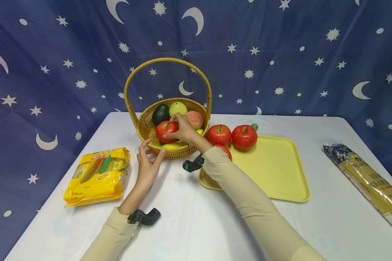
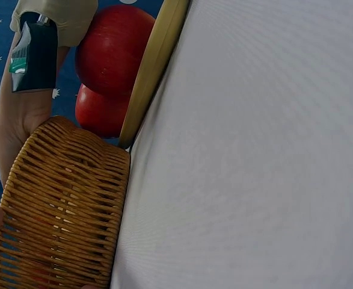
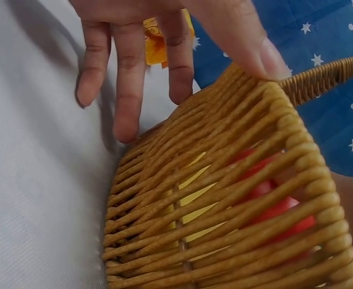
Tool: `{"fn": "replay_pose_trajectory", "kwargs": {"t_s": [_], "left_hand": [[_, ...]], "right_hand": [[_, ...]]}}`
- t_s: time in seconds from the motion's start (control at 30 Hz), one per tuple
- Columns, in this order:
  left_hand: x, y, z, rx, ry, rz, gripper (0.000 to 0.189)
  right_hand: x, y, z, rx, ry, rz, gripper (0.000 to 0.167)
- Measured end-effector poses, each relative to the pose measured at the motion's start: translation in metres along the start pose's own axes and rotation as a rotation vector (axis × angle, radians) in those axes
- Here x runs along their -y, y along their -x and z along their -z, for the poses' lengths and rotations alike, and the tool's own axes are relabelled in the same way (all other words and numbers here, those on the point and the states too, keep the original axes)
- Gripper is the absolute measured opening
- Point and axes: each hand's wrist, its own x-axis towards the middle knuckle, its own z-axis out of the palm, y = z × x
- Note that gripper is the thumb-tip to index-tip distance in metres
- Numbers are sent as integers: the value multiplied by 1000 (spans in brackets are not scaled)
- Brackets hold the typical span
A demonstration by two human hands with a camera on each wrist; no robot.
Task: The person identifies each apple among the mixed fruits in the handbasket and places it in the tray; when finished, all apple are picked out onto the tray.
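A wicker basket (image 1: 179, 153) with a tall hoop handle holds a dark green avocado (image 1: 160, 114), a pale green round fruit (image 1: 178, 108), a peach (image 1: 195, 120) and something yellow like a banana (image 1: 174, 145). Inside it, my right hand (image 1: 184, 131) holds a red apple (image 1: 163, 131) between thumb and fingers. My left hand (image 1: 148, 167) touches the basket's front left rim from outside, fingers spread. In the right wrist view, one digit of that left hand (image 3: 164, 36) rests on the rim while the others extend beside the wall. The apple's right side is hidden by my right hand.
Right of the basket, a yellow tray (image 1: 274, 170) carries red apples (image 1: 244, 137), one partly covered by my right sleeve. A small green object (image 1: 254, 126) shows behind them. A yellow snack bag (image 1: 98, 176) lies left, a pasta pack (image 1: 369, 181) far right. Patterned blue cloth (image 1: 281, 54) hangs behind.
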Motion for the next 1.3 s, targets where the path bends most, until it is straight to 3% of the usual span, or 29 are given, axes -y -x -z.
{"fn": "replay_pose_trajectory", "kwargs": {"t_s": [0.17, 0.37, 0.53, 0.87, 1.3], "left_hand": [[0, 0, 0, -2, -9, 2, 65], [0, -1, 1, -7, -8, -2, 65], [0, -1, 1, -7, -8, -8, 64], [1, 0, 2, -8, -5, -14, 64], [1, -1, 1, -9, 1, -26, 64]], "right_hand": [[0, -2, 1, 40, -17, -67, 70], [0, -3, 1, 90, -95, -101, 70], [0, -3, 1, 117, -96, -115, 72], [-1, -4, 0, 59, -50, -159, 85], [-1, -4, 1, 56, -156, -200, 79]]}}
